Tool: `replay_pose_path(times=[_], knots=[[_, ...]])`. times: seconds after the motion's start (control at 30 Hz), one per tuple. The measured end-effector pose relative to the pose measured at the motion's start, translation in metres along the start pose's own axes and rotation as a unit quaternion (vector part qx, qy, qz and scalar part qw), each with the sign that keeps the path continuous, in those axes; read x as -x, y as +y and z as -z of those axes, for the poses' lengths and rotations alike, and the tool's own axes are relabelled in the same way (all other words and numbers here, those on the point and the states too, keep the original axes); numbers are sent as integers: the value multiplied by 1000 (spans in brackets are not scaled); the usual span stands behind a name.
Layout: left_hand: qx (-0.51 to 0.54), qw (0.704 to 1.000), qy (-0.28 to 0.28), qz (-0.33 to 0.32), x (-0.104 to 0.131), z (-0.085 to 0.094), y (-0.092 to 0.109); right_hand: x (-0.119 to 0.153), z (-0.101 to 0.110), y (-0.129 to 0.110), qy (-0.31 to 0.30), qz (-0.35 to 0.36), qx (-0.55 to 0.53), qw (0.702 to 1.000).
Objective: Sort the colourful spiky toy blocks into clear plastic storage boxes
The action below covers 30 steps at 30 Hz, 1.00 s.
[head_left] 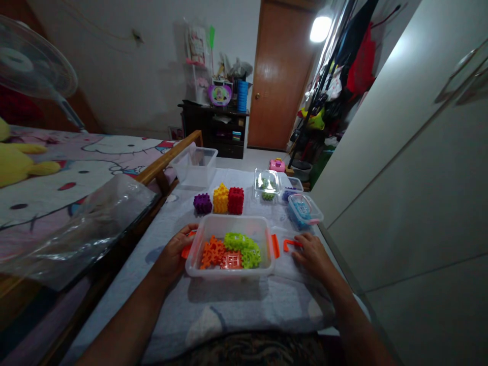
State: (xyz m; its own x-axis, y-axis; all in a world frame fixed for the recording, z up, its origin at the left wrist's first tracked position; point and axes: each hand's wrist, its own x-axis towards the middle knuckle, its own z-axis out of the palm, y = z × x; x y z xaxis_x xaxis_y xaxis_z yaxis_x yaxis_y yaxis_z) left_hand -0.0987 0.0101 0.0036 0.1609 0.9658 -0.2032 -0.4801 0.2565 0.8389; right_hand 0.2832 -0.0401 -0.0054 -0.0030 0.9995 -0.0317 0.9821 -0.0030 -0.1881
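Note:
A clear plastic box [231,273] with orange side latches stands in front of me on the cloth. Inside it lie orange interlocking pieces [212,252], lime-green pieces [244,246] and an orange window-like piece [232,260]. My left hand [177,254] is closed around the box's left end, by its latch. To the right of the box, my right hand [312,254] has its thumb and fingertips at the end of a thin, bent orange strip [290,244]. Its other fingers are loosely curled.
Behind the box are purple [203,204], yellow [220,198] and red [236,201] block cubes. A clear bin [195,168] stands at back left; small containers [305,209] are at right. A wooden bed rail [168,158] borders the left, a white cabinet [412,168] the right.

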Motion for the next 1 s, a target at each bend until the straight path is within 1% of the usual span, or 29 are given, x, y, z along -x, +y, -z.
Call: replay_pose_path(times=[0.1,0.17,0.23,0.27,0.33,0.4,0.43,0.5,0.63,0.73,0.83,0.93,1.0], knots=[[-4,1000,5,1,1,-1,2,-1,1,3,-2,-1,4,1000],[-11,1000,12,1,2,-3,2,-1,3,8,-2,10,-3,1000],[-23,1000,20,-3,2,-4,2,1,5,17,14,2,-8,1000],[-30,999,23,-6,2,-4,2,2,6,22,27,-19,-7,999],[-45,999,27,-12,2,-5,2,7,6,31,47,-90,1,995],[-57,998,31,-17,1,-5,2,12,4,38,49,-160,11,986],[-61,997,35,-19,0,-6,2,14,3,41,47,-183,16,982],[-69,996,46,-27,0,-5,3,17,0,44,44,-209,25,977],[-79,995,53,-29,0,-4,3,19,-2,47,38,-230,22,972],[-71,997,37,-16,1,-3,2,20,-5,50,35,-224,-3,974],[-57,998,34,-7,1,-5,2,21,-11,56,61,-230,-54,970],[-43,998,35,-3,1,-7,2,20,-16,61,90,-247,-137,955],[-37,999,31,-3,0,-7,2,19,-17,64,92,-260,-185,943]])
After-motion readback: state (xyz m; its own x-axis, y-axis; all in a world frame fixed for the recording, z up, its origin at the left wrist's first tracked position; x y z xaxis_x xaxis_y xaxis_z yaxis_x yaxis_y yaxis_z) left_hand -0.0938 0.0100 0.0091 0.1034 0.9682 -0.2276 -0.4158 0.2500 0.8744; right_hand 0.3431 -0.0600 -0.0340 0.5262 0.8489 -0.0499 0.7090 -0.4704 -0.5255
